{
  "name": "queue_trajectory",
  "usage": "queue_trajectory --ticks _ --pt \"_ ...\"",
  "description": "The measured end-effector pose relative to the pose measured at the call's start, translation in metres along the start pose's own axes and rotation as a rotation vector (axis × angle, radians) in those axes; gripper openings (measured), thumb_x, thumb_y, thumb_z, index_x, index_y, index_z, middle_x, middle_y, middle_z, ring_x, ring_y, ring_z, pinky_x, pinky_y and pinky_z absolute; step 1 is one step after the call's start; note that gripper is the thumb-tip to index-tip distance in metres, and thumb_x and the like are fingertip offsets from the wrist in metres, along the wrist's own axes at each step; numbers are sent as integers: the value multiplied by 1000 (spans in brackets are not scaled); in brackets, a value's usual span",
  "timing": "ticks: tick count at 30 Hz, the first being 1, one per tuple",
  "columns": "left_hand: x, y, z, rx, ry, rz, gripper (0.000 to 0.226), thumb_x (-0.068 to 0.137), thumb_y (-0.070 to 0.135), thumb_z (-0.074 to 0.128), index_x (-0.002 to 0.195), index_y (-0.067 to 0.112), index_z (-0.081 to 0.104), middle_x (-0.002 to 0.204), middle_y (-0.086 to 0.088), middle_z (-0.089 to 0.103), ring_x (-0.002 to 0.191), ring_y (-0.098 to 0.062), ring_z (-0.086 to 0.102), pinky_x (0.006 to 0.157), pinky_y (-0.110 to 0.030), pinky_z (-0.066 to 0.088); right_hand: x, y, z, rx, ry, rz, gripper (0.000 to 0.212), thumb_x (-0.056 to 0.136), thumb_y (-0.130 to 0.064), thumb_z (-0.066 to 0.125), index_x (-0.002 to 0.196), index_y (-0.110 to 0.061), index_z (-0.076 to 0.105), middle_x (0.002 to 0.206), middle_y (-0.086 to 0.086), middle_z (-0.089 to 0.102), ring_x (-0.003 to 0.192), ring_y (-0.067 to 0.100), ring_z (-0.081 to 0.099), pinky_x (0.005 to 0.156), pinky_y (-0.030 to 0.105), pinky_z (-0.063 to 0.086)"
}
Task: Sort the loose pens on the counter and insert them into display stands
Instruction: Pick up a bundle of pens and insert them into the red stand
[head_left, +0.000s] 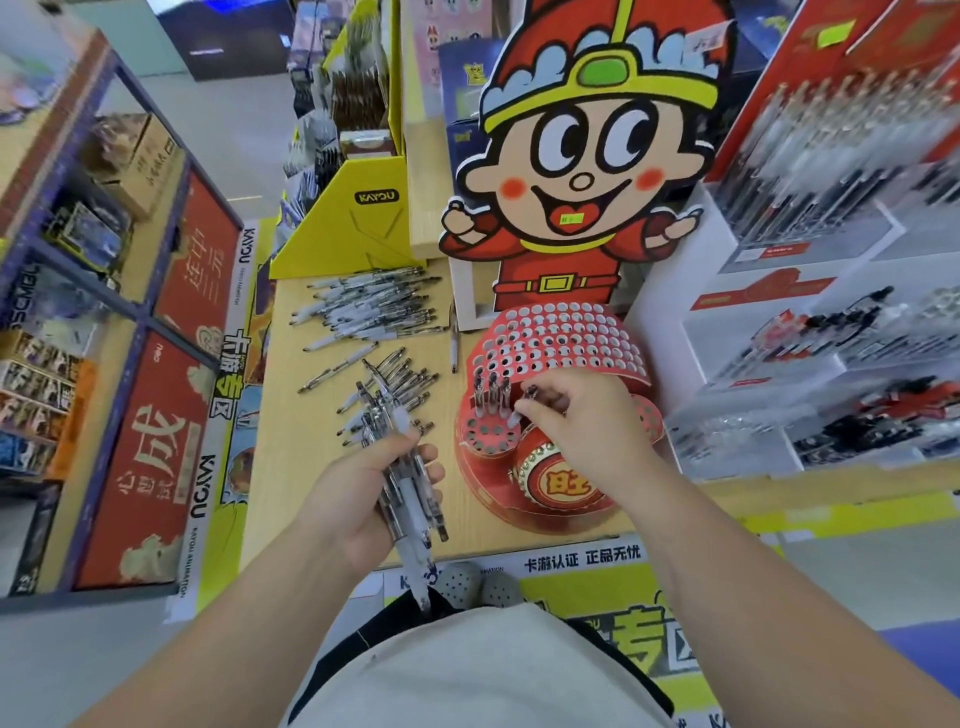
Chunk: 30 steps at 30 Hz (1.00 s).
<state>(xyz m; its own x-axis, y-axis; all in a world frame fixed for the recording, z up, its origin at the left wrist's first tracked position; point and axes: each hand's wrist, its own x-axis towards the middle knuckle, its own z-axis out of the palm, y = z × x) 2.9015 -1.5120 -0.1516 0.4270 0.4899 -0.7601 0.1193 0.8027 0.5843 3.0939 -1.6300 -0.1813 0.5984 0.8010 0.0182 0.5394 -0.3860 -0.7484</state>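
1. The fingers (548, 401) of the right hand (582, 426) are curled and pinch the top of a single pen (531, 392). They hold it roughly upright over the front holes of the display stand (550, 332).
2. The fingers (432, 465) of the left hand (358, 499) are wrapped round a bundle of pens (402, 467). These are clear and white, and they stick out past both sides of the fist. The hand hovers over the near edge of the counter (301, 447), just left of the stand.
3. The stand is red cardboard, stepped in tiers and covered in round holes. Three standing pens (491, 396) fill holes on its lower left tier, just beside the right hand's fingertips.
4. Loose pens lie on the light wooden counter to the left of the stand. A nearer heap (410, 382) sits just beyond the left hand, and a far heap (374, 306) lies toward the back.
5. One stray pen (455, 345) lies alone, close beside the stand's left edge.
6. Behind the stand rises a large cartoon figure (587, 156) in red clothes and a red hat.
7. A yellow box (358, 218) stands at the back of the counter.
8. White shelves (831, 322) to the right hold rows of pens, which are blurred.
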Motion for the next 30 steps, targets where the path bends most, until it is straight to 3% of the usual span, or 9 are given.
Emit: queue_trajectory --ticks 2,6,15,25,30 --pt "0 0 2 -8 -6 7 13 97 13 62 106 3 63 80 -10 67 62 -22 64 54 -31 55 4 0 4 -62 -45 6 15 89 -30 74 99 -19 76 81 -15 68 78 8 64 76 36 55" --pt "-1 -1 4 -13 -10 13 15 96 12 63 107 2 64 81 -11 67 62 -23 64 55 -32 55 9 0 9 -111 -91 18 19 91 -34 72 102 -19 76 93 -6 73 80 9 62 76 31 53" --pt "-5 1 11 -10 -24 20 15 95 12 64 107 2 63 80 -11 68 61 -23 65 53 -31 55 13 -1 13 -180 -124 23 17 93 -36 69 100 -22 76 90 -8 73 81 11 64 74 32 53" --pt "-10 7 14 10 -76 44 11 94 11 64 105 8 64 81 -9 66 62 -22 63 53 -32 54 16 2 18 -296 -111 25 21 92 -40 68 85 -20 68 78 -5 68 73 14 62 67 33 53" --pt "-12 9 14 10 -75 46 15 95 11 63 109 8 65 81 -9 67 63 -23 64 54 -33 54 17 1 19 -311 -123 27 21 93 -39 66 90 -19 69 81 -4 69 75 16 63 68 32 53"
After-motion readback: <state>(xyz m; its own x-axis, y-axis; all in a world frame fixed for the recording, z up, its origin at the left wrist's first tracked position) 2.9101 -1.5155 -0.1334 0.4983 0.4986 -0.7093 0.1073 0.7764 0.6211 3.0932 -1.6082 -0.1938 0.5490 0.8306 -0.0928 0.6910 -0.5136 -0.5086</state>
